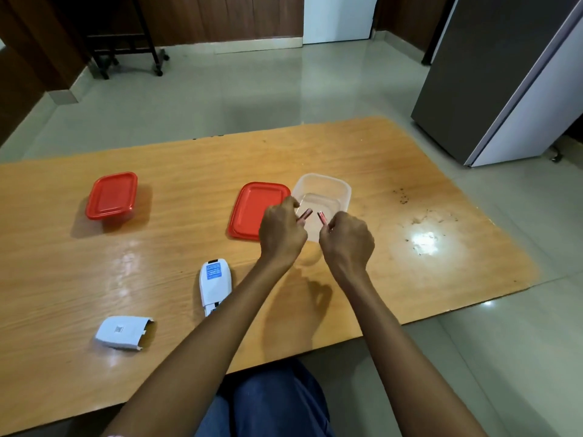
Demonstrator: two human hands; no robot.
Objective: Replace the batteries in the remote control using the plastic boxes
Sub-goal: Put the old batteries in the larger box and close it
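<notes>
- Blue-clad knees [271, 402] sit lowest in view, tucked under the near edge of the table [176, 171].
- Both forearms reach out over the table toward the clear box [328, 187], which stands open and looks empty, though its floor is partly hidden by the hands.
- Left hand [282, 230] hovers at the near left side of the box, fingers curled around a reddish battery [305, 213] whose end pokes out toward the box.
- Right hand [347, 239] hovers at the near side of the box, also closed on a battery, the second battery [322, 217], its tip pointing up and left toward the first one; the two tips are near each other but apart.
- Red lid [252, 206] lies flat on the table, touching or just beside the left wall of the box; the left hand covers its near right corner.
- Remote [215, 283] lies face down, nearer than the box and to its left, its battery bay partly hidden behind the left forearm.
- Cover [121, 333] of the remote lies by itself, further left and nearer still.
- Second box [112, 195], closed with a red lid, stands well to the left of the clear box.
- Dark specks [402, 197] and a bright glare patch mark the table to the right of the box.
</notes>
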